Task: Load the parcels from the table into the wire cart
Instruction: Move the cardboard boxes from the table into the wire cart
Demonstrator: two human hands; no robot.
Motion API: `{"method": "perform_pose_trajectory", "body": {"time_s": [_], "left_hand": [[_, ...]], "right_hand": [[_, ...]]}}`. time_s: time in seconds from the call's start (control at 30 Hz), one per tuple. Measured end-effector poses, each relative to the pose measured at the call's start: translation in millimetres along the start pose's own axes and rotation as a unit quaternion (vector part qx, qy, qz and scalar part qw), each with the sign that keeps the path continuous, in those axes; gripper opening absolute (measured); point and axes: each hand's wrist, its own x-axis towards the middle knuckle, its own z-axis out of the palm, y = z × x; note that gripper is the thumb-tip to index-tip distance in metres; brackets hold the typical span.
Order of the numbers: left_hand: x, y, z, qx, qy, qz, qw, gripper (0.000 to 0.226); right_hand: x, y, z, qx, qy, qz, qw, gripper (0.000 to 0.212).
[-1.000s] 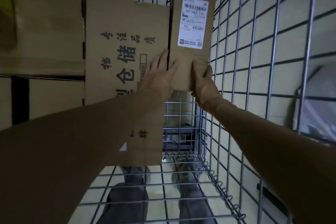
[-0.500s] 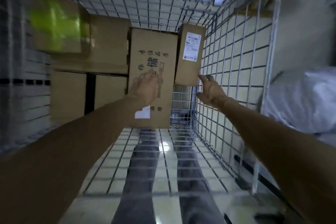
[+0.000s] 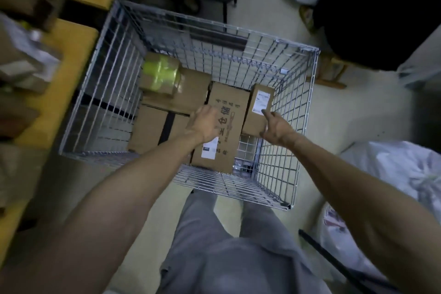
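The wire cart (image 3: 290, 141) stands open-topped on the floor, holding brown cardboard parcels. A narrow box (image 3: 259, 112) with a white label sits by the right wall. A long box (image 3: 225, 141) printed with characters lies just beside it. Further left, a taped box (image 3: 160, 75) with yellow-green tape rests on larger boxes (image 3: 152, 126).

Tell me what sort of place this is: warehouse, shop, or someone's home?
Likely a parcel depot or stockroom: a wire cart holds cardboard boxes, one bearing a shipping label; more parcels, blurred, sit on a yellow table; white sacks lie on the floor.
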Motion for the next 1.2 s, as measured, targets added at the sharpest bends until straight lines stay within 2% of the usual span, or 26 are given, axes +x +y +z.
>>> {"method": "perform_pose_trajectory", "body": {"time_s": [0.13,0.3,0.5,0.63,0.73,0.83,0.97,1.2], "left_hand": [[-41,13,-9,0.002,0.038,-0.014,0.999,0.065],[-97,36,-26,0.0,0.128,-0.06,0.99,0.07],[-165,50,-66,0.027,0.209,-0.122,0.97,0.06],[-221,45,-97,0.044,0.252,-0.168,0.952,0.066],[-270,31,-122,0.045,0.286,-0.203,0.935,0.064],[-324,8,-141,0.065,0.312,-0.235,0.918,0.065],[-397,-26,-158,0.076,0.35,-0.287,0.888,0.066],[-520,-88,-176,0.101,0.371,-0.343,0.857,0.064]], "right_hand": [[-26,-11,-17,-0.073,-0.005,-0.054,0.996,0.083],[-60,-29,-45,-0.123,0.015,-0.135,0.983,0.083],[-101,-76,-86,-0.194,0.064,-0.226,0.952,0.081],[-134,-122,-107,-0.229,0.077,-0.27,0.932,0.081],[-166,-168,-116,-0.267,0.091,-0.305,0.91,0.079],[-200,-217,-112,-0.284,0.102,-0.357,0.884,0.068],[-246,-280,-98,-0.312,0.112,-0.388,0.86,0.081],[-321,-376,-47,-0.302,0.123,-0.434,0.839,0.087]]}}
